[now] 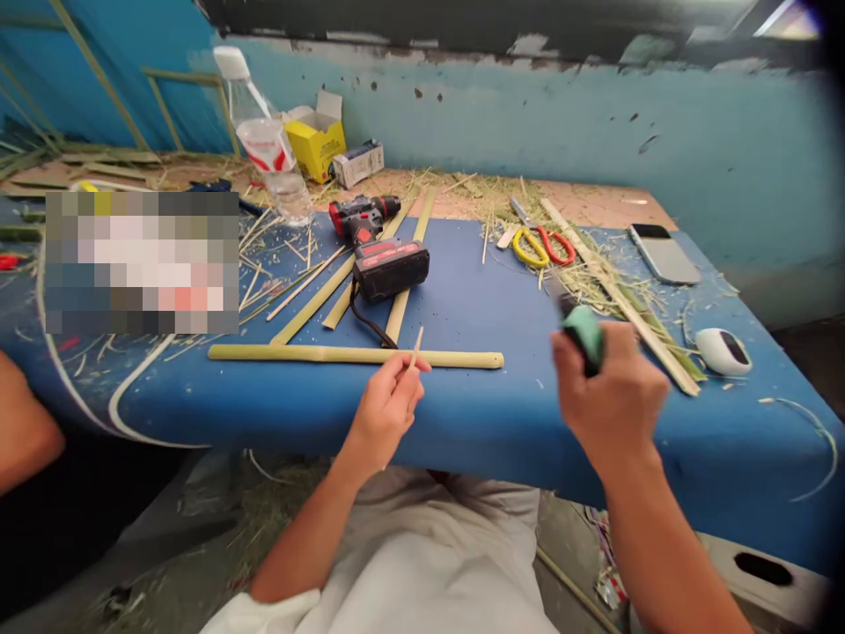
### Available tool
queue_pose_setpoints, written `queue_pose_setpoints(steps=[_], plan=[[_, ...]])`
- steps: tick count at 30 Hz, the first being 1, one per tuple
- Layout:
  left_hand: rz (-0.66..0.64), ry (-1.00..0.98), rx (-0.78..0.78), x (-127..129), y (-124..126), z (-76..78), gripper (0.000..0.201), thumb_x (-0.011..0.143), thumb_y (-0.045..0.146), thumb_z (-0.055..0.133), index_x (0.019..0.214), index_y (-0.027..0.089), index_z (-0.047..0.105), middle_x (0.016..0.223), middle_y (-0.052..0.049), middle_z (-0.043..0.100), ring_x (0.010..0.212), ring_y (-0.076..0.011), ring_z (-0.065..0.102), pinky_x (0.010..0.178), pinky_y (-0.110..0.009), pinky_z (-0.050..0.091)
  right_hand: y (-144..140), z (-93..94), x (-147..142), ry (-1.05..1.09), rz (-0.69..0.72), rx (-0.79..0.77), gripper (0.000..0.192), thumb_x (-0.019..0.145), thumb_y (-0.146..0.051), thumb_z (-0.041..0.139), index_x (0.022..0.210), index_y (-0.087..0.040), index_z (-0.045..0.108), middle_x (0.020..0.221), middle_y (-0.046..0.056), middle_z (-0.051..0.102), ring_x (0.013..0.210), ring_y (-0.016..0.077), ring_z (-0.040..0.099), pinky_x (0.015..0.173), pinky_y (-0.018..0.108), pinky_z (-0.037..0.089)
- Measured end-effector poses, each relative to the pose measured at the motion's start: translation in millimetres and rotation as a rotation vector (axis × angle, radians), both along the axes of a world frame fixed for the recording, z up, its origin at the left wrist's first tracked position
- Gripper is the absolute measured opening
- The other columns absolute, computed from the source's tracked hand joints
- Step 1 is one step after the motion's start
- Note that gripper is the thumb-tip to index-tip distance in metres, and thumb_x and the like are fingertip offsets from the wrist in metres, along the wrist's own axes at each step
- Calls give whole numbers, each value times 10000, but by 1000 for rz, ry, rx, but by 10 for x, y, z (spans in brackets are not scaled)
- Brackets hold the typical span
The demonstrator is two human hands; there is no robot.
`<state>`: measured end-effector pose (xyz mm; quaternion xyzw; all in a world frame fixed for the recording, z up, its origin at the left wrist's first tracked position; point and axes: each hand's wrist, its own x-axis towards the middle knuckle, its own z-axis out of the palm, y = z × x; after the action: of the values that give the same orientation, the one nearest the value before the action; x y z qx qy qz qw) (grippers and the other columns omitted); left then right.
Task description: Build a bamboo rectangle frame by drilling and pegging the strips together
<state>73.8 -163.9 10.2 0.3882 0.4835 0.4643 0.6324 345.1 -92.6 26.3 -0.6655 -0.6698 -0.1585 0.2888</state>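
Observation:
My left hand (386,405) pinches a thin bamboo sliver (417,343) between its fingertips, just in front of a long round bamboo stick (317,354) lying across the blue table (475,308). My right hand (611,387) grips a green-handled knife (581,333), whose dark blade points up and away; it is blurred. Both hands hover over the table's near edge.
A red and black cordless drill (376,246) lies on split bamboo strips (330,295). Scissors with yellow and red handles (541,246), a phone (664,254), a white oval device (723,350), a long bamboo slat (620,295), a water bottle (264,132) and small boxes (320,141) stand farther off. Another person's arm (23,431) is at left.

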Motion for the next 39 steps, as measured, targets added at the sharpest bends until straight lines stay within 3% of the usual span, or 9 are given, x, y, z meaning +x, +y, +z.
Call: queue_pose_setpoints(steps=[3, 7, 12, 17, 20, 22, 24, 30, 39], plan=[[9, -43, 33, 7, 72, -48, 350, 1030, 571, 605, 1136, 239, 563, 691, 90, 444, 463, -46, 190, 412, -174, 193, -215, -139, -185, -12, 332, -42, 395, 1044, -599, 550, 1011, -216, 644, 677, 15, 640, 573, 176, 565, 594, 287, 339], [-24, 9, 49, 48, 47, -31, 311, 1064, 543, 569, 1166, 249, 576, 703, 79, 482, 470, -39, 257, 442, -164, 242, -263, -247, -296, -29, 554, -66, 340, 1052, -542, 598, 1030, -205, 645, 745, 11, 707, 578, 155, 604, 593, 272, 379], [-31, 85, 88, 88, -9, -10, 286, 1084, 520, 537, 1186, 260, 596, 706, 66, 485, 509, -57, 283, 474, -183, 233, -236, -239, -337, -21, 678, -100, 345, 1053, -542, 608, 1057, -199, 646, 762, 10, 718, 619, 153, 644, 606, 259, 405], [-25, 172, 103, 119, -5, 23, 289, 1089, 504, 528, 1222, 258, 601, 730, 54, 490, 538, -73, 311, 494, -206, 248, -224, -233, -394, -69, 675, -103, 373, 1067, -560, 568, 1002, -199, 636, 773, 25, 722, 649, 154, 649, 635, 263, 388], [-30, 226, 106, 112, -26, 15, 288, 1094, 504, 514, 1185, 246, 605, 733, 51, 468, 563, -78, 317, 503, -206, 251, -11, -153, -198, -122, 380, -111, 509, 1071, -651, 470, 964, -190, 658, 720, 71, 684, 616, 185, 587, 620, 304, 320], [-47, 234, 99, 103, -46, -21, 291, 1101, 506, 498, 1143, 237, 599, 725, 55, 445, 568, -77, 304, 504, -201, 248, 144, -73, -4, -66, -151, 64, 688, 1059, -740, 343, 962, -142, 669, 608, 92, 592, 509, 190, 424, 583, 342, 214], [-51, 207, 91, 100, -50, -71, 295, 1099, 513, 501, 1121, 231, 585, 709, 65, 431, 550, -70, 290, 494, -196, 246, 201, -16, 120, -6, -344, 133, 716, 1045, -741, 357, 1072, -104, 681, 672, 121, 612, 546, 205, 427, 606, 351, 197], [-65, 23, 66, 135, 12, -105, 329, 1077, 555, 541, 1151, 237, 579, 719, 76, 464, 485, -39, 274, 446, -176, 239, -165, -103, -148, 17, 239, -56, 436, 1037, -643, 550, 999, -219, 644, 666, -2, 615, 584, 183, 565, 594, 282, 310], [-99, -120, 2, 65, -13, -47, 412, 1066, 585, 549, 1186, 199, 633, 749, 72, 415, 464, -18, 217, 414, -181, 181, -289, -189, -352, -54, 638, -90, 338, 1065, -532, 591, 1058, -196, 623, 767, -3, 704, 623, 155, 657, 593, 262, 392]])
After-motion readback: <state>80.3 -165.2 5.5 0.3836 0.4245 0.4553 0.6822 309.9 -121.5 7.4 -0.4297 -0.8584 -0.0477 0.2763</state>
